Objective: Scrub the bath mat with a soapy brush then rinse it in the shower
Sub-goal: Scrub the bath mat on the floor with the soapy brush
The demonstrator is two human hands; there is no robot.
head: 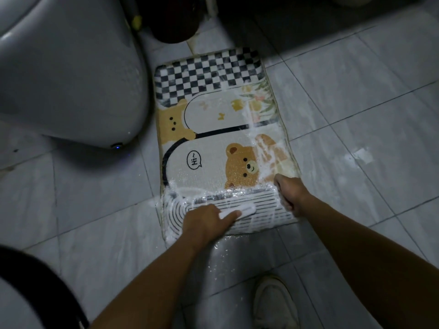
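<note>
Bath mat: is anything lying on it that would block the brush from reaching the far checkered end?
Nothing visible does. The left hand holds the white brush on the striped near end of the bath mat; only suds lie ahead. The right hand holds the mat's right edge, aside from that path.

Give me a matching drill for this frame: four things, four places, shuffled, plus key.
Things:
1 brush
2 right hand
3 toilet
4 shoe

Places:
a left of the bath mat
b at the mat's near right edge
c in the left hand, on the mat's striped end
d on the tile floor, nearest the camera

Pairs: 1-c, 2-b, 3-a, 4-d.
</note>
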